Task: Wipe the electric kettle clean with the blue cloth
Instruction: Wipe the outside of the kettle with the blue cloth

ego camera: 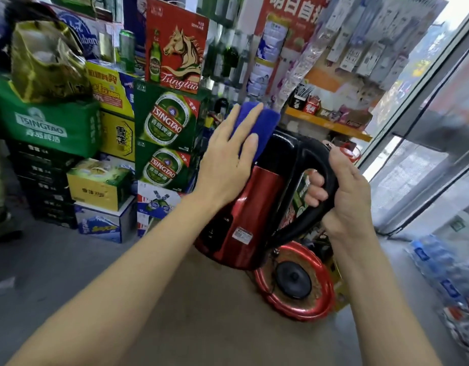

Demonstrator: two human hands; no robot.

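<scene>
Seemingly mid-task, the head view shows the red kettle (244, 207) lifted off its round base (294, 281) and tipped away, the right hand (344, 196) with fingers wrapped round the black handle (317, 159). The left hand (228, 159), fingers straight and spread, presses the blue cloth (257, 128) against the black lid end. How much is already clean I cannot judge; the body's far side, the spout and most of the cloth are hidden, and the shelves behind are blurred.

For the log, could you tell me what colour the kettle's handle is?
Black: the handle, gripped by the right hand, in the head view.
</scene>
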